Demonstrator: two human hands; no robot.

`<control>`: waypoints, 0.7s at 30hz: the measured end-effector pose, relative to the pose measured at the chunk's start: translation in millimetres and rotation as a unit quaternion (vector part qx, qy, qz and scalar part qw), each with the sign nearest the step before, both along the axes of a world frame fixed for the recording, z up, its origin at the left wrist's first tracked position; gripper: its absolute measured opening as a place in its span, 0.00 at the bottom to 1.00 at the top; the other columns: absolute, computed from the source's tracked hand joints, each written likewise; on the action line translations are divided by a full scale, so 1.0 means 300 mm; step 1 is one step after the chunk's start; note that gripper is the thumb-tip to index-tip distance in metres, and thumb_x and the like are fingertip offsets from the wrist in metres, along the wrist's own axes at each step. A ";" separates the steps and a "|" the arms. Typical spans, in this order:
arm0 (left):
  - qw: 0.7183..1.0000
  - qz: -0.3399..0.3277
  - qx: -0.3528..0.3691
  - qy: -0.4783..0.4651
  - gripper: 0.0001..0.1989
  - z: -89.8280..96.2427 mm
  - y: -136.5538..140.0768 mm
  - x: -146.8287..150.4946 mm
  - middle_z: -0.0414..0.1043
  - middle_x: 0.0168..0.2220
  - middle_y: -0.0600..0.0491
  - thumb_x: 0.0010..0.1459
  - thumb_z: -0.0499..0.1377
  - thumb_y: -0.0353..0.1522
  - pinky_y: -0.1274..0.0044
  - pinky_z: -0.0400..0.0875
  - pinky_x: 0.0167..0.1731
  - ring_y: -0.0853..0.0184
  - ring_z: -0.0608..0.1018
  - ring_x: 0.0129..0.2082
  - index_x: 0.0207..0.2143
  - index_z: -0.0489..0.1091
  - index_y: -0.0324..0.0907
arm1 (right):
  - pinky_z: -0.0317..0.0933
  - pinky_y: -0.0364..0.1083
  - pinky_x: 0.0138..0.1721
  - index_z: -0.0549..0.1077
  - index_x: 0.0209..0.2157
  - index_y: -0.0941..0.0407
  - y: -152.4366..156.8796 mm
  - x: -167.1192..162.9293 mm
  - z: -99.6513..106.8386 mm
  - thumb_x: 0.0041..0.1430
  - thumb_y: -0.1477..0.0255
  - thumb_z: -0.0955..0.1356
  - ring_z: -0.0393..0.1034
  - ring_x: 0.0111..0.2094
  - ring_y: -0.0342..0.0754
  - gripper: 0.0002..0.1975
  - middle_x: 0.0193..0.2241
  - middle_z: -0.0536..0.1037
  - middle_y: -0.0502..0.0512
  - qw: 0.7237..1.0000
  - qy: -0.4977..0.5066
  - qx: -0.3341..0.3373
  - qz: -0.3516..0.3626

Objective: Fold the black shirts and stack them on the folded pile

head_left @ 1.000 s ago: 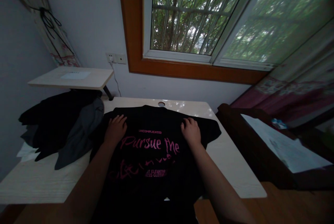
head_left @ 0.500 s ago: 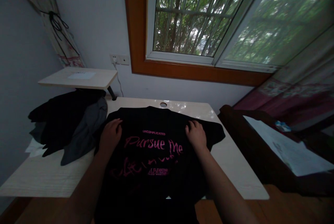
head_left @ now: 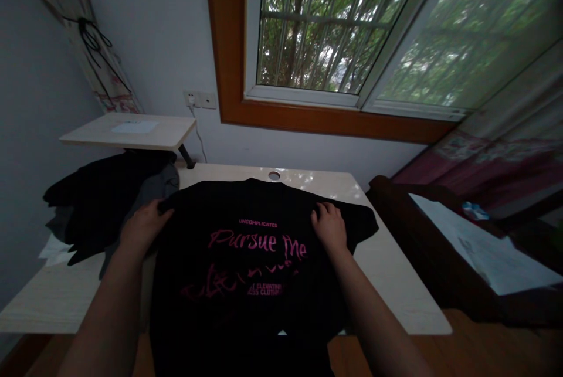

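A black T-shirt (head_left: 246,201) lies spread on the pale wooden table (head_left: 409,306), its pink lettering facing up and its lower part hanging over the front edge toward me. At the shirt's left side, my left hand (head_left: 143,227) is closed on the sleeve edge, thumb and forefinger at the cloth. My right hand (head_left: 329,227) rests on the right shoulder area, fingers a little bent and apart, pressing on the fabric. The right sleeve reaches out beyond it. Folds hide part of the lettering.
Dark clothes (head_left: 101,195) are heaped at the left, under a small raised shelf (head_left: 132,131) with a paper on top. A round cable hole (head_left: 274,176) is at the table's back. To the right stands a dark brown piece of furniture (head_left: 396,207) bearing a white sheet (head_left: 479,248).
My left hand has moved left from the shirt's shoulder to the sleeve edge and closed on it. The right hand has stayed where it was.
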State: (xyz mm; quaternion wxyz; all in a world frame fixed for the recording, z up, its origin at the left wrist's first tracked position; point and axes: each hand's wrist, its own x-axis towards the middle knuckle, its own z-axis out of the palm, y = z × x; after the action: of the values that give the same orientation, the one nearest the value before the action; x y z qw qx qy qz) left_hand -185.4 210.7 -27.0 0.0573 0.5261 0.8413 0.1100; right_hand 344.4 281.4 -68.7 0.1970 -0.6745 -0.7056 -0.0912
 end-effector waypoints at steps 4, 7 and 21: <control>0.998 -0.007 -0.059 0.033 0.23 0.014 -0.039 -0.018 0.76 0.45 0.39 0.62 0.51 0.48 0.64 0.73 0.41 0.50 0.79 0.43 0.45 0.76 0.43 | 0.61 0.55 0.52 0.73 0.56 0.58 0.000 -0.005 0.006 0.68 0.67 0.61 0.65 0.52 0.60 0.20 0.53 0.73 0.65 1.000 -0.007 -0.019 -0.017; 0.996 -0.005 -0.038 0.085 0.21 0.024 -0.067 -0.025 0.73 0.46 0.38 0.62 0.51 0.46 0.62 0.72 0.44 0.49 0.77 0.45 0.43 0.75 0.43 | 0.60 0.54 0.52 0.73 0.57 0.58 0.000 -0.005 0.005 0.68 0.67 0.62 0.64 0.52 0.59 0.20 0.53 0.73 0.65 0.999 -0.011 -0.029 -0.022; 0.958 0.095 0.272 0.010 0.21 0.203 -0.025 -0.121 0.76 0.45 0.48 0.64 0.52 0.47 0.63 0.71 0.49 0.54 0.78 0.46 0.49 0.71 0.43 | 0.60 0.54 0.52 0.73 0.56 0.57 0.005 0.004 -0.007 0.67 0.68 0.62 0.64 0.52 0.60 0.19 0.53 0.73 0.65 1.000 -0.005 -0.019 -0.012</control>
State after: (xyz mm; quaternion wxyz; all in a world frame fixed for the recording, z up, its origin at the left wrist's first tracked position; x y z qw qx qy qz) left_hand -221.7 203.1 33.9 -0.1073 0.4402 0.8265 0.3341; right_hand 345.6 283.0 -70.8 0.1791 -0.6862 -0.7001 -0.0834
